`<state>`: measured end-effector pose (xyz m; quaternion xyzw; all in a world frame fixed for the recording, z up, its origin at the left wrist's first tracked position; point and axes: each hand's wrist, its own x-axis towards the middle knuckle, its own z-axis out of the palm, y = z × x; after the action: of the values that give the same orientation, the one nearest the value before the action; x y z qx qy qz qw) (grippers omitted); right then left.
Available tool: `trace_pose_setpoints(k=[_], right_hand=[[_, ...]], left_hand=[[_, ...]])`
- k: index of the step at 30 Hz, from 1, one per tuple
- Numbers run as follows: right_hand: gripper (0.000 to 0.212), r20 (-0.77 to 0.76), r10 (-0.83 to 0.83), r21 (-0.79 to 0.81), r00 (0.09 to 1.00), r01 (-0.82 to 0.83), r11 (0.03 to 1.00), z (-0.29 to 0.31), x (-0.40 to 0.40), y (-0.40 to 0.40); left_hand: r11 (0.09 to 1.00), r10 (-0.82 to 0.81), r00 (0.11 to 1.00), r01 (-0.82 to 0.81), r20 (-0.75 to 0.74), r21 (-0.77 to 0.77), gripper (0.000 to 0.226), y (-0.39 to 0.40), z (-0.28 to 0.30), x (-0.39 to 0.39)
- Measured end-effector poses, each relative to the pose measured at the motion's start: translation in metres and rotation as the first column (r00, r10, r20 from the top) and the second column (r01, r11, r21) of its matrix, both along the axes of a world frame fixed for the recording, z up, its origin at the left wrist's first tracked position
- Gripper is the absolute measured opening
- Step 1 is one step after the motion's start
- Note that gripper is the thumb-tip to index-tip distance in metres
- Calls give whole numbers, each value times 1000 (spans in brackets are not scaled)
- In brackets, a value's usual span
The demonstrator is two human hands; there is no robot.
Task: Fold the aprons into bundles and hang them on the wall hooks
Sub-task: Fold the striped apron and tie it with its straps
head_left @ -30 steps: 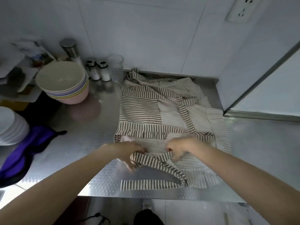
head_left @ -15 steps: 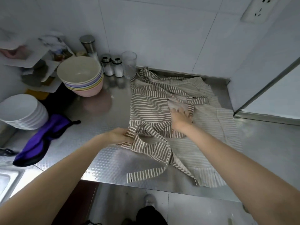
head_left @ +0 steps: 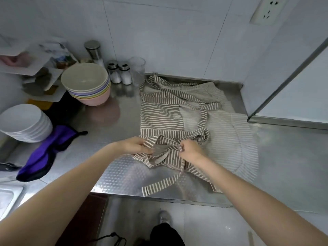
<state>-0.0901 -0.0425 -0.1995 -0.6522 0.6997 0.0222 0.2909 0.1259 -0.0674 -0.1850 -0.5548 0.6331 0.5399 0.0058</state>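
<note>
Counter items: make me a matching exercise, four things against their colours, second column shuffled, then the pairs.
1. top bowl of the nested stack
2. stack of plates
3. cloth by the plates
4. apron strap lying at the counter edge

A. purple
B. brown and cream stripes
C. beige
D. white

Pairs: 1-C, 2-D, 3-A, 4-B

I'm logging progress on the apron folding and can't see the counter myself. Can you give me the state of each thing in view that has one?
striped apron: spread on the counter, partly folded, not yet a bundle
apron tie: loose, its end at the counter edge
left hand: grip shut on the apron's near edge
right hand: grip shut on the apron's near edge
coloured bowls: stacked, upright
white plates: stacked
glass: upright, looks empty
</note>
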Motion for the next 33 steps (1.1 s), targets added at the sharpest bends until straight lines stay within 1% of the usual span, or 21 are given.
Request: trace_pose_setpoints(k=[2,3,5,6,8,9,10,12,14,16,17,19,21,22,24,26,27,28,29,31,33], right_hand=[[32,-31,82,38,996,-80,996,16,-4,-15],[36,-66,131,91,989,-125,988,26,-4,-22],[28,-216,244,138,946,-217,966,44,4,-37],[21,-292,255,88,922,-240,967,53,7,-44],[16,-334,157,-193,930,-230,954,72,21,-61],[16,-256,134,-356,957,-222,908,82,31,-69],[17,-142,171,-484,975,-220,847,91,45,-76],[20,-32,313,-573,949,-274,773,109,78,-87],[23,-12,402,-598,915,-329,731,116,107,-94],[25,-88,440,-530,894,-416,739,104,118,-99],[28,-118,455,-436,883,-458,775,94,117,-99],[35,-71,459,-248,886,-461,852,75,105,-95],[51,32,401,-171,916,-390,905,63,87,-80],[57,96,349,-137,932,-335,932,59,77,-70],[54,145,258,5,955,-262,965,47,51,-52],[39,86,240,208,967,-253,945,35,25,-32],[34,68,235,307,970,-244,920,29,15,-21],[35,47,246,384,968,-245,890,24,8,-10],[44,6,279,428,960,-255,867,19,3,0],[59,-159,408,412,899,-316,855,5,-5,16],[55,-274,497,353,824,-394,849,-6,-5,25]], left_hand=[[1000,6,999,-6,35,-7,33,4,2,3],[1000,-8,998,8,55,-10,33,6,3,3],[998,-51,990,55,128,-27,38,11,7,2],[996,-80,985,86,156,-36,41,13,8,-1],[995,-89,983,96,160,-38,45,16,6,1],[997,-68,988,72,136,-28,45,17,4,3],[999,-33,996,36,86,-32,45,18,4,5],[995,90,995,-91,-36,-35,44,18,3,8],[947,313,941,-320,-128,-30,39,15,3,11],[874,480,865,-487,-149,-9,39,10,-1,15],[849,524,839,-529,-146,12,40,9,-2,18],[816,575,800,-577,-170,46,37,8,-5,19],[822,569,797,-558,-203,114,31,8,-9,19],[839,544,810,-523,-220,149,27,9,-9,19],[912,403,892,-373,-207,168,26,13,-10,20],[986,150,987,-145,-58,81,37,13,-17,23],[998,54,998,-55,32,32,39,13,-20,24],[1000,9,996,-10,89,4,37,13,-21,23],[1000,4,994,-4,108,-2,35,13,-23,22],[999,9,997,-12,80,37,30,13,-19,19],[988,-15,1000,13,10,151,22,11,-11,20]])
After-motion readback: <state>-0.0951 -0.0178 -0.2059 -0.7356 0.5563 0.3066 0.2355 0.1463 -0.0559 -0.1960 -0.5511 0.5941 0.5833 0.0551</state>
